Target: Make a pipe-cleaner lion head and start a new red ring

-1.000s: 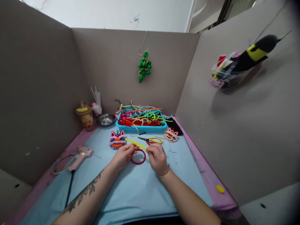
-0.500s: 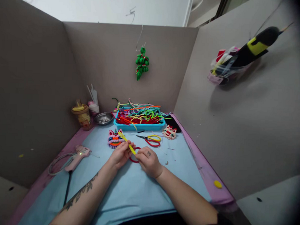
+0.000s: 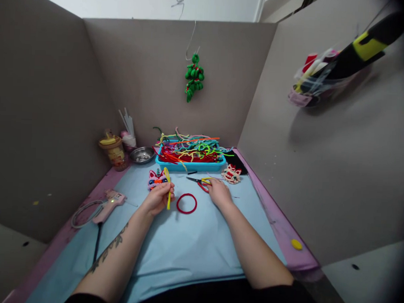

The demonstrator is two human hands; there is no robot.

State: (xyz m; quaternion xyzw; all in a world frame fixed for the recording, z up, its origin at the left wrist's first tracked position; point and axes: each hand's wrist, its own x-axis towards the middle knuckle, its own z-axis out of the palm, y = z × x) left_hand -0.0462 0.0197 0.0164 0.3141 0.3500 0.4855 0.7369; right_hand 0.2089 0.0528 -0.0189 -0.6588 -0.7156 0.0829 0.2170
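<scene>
My left hand (image 3: 159,198) is closed on a yellow pipe cleaner (image 3: 168,200), folded into a loop at its top end and held nearly upright. Behind that hand lies a purple animal face (image 3: 153,180) of pipe cleaners with red ears, partly covered. Over the yellow and red handles of a pair of scissors (image 3: 199,182) is my right hand (image 3: 220,193), its fingers curled at the handles and partly hidden. The blades point left. Between my hands a dark red pipe cleaner ring (image 3: 186,213) lies flat on the blue cloth (image 3: 187,244).
A blue tray (image 3: 188,167) heaped with coloured pipe cleaners stands at the back. Left are a metal bowl (image 3: 142,155), a lidded cup (image 3: 116,156) and a pink glue gun (image 3: 109,206) with its cord. A cream animal face (image 3: 232,174) lies right, near a yellow disc (image 3: 296,244).
My right hand has let go of the yellow pipe cleaner and moved right to the scissors. My left hand has turned the pipe cleaner upright, and the red ring is now uncovered.
</scene>
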